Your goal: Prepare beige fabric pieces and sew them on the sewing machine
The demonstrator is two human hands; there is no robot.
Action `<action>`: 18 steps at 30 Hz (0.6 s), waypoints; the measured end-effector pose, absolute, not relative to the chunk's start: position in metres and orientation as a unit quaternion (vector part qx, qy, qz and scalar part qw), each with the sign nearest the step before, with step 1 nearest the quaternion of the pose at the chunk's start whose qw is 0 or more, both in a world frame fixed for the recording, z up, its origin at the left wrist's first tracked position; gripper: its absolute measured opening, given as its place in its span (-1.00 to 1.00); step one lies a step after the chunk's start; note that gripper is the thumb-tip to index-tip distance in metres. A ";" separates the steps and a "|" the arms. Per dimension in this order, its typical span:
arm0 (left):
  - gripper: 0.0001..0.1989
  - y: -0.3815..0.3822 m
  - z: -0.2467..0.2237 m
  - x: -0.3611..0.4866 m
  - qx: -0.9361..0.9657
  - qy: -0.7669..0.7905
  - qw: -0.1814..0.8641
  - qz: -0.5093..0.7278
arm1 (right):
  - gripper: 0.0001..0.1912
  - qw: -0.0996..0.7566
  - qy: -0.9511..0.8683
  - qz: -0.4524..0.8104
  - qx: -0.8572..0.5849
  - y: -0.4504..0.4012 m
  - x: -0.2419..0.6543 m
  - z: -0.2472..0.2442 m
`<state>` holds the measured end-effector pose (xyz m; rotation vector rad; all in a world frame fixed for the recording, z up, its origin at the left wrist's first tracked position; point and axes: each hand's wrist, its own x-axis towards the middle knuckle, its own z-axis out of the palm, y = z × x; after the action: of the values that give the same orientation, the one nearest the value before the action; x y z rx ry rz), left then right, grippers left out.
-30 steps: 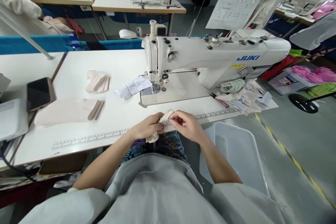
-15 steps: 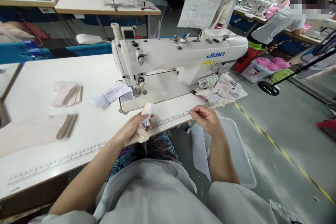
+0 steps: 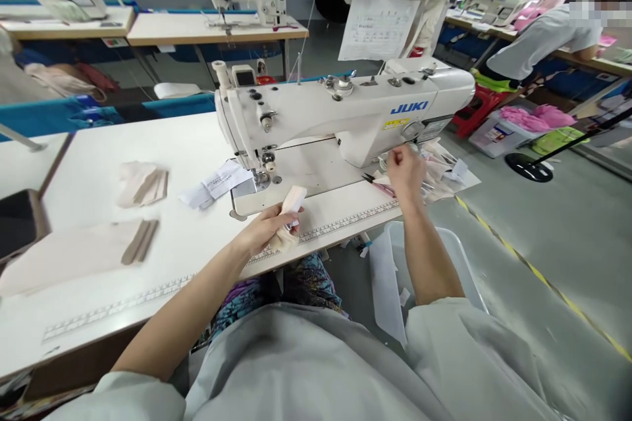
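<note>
The sewing machine stood on the surface. Left of its needle lay the printed labels; farther left, the rear fabric stack lay behind the front fabric stack, with the phone at the far left. The ruler strip ran along the front edge. Snips and fabric scraps lay toward the right end, above the bin on the floor.

Loose pale-grey top, wide elbow-length sleeves; trousers patterned turquoise, purple, black.
</note>
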<state>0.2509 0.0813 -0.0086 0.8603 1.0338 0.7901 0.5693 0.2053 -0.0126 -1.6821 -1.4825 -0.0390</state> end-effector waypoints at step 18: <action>-0.61 0.080 -0.017 0.253 0.321 0.462 0.691 0.455 | -0.79 0.454 -0.704 0.333 -0.434 0.066 0.417 -0.013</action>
<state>0.2532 0.0796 -0.0170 0.7171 1.0332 1.0163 0.4170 0.0661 -0.0129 -1.0701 -1.7363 0.8213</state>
